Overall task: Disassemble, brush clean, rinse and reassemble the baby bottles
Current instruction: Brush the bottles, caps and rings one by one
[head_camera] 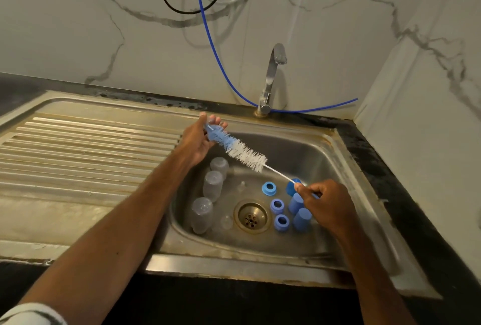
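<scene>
Bottles (212,186) lie left of the drain (251,217), collars (276,206) right.

No words, brands, numbers or signs can be read anywhere. The brush (235,149), the clear bottles (212,185), the blue rings (269,188) and the tap (270,80) show no legible marking.
</scene>
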Motion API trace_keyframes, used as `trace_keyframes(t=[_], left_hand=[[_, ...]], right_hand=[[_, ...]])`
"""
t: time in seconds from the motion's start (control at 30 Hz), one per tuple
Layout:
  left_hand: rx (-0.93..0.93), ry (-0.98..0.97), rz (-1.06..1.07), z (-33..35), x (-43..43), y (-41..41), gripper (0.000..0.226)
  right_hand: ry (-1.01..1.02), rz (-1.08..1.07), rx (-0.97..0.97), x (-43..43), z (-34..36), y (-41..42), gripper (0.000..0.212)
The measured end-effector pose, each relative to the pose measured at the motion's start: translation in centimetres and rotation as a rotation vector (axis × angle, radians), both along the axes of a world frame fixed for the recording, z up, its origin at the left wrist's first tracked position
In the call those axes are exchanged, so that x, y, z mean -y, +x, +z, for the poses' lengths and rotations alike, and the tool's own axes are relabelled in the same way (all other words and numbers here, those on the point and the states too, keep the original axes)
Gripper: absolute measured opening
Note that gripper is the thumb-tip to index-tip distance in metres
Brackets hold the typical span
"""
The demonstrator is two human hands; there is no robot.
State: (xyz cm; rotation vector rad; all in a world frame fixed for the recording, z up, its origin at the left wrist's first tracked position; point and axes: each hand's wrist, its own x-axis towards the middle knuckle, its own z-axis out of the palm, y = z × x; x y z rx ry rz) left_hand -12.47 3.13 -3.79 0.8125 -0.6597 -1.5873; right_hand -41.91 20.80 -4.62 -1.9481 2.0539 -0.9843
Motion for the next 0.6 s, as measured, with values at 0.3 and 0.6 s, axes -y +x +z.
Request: trace_keyframes(t=[0.3, 0.6], left_hand=[[0.271, -0.130, 0.001, 0.0, -0.2, -0.4, 0.038], [0.113, -0.052, -0.060, 0.0, -0.6, -0.5, 0.038]], right_hand=[[0.061, 0.069, -0.020, 0.5, -0.6, 0.0, 0.063], [0.343, 0.132, 0.539, -0.4, 2.3, 2.4, 0.055]])
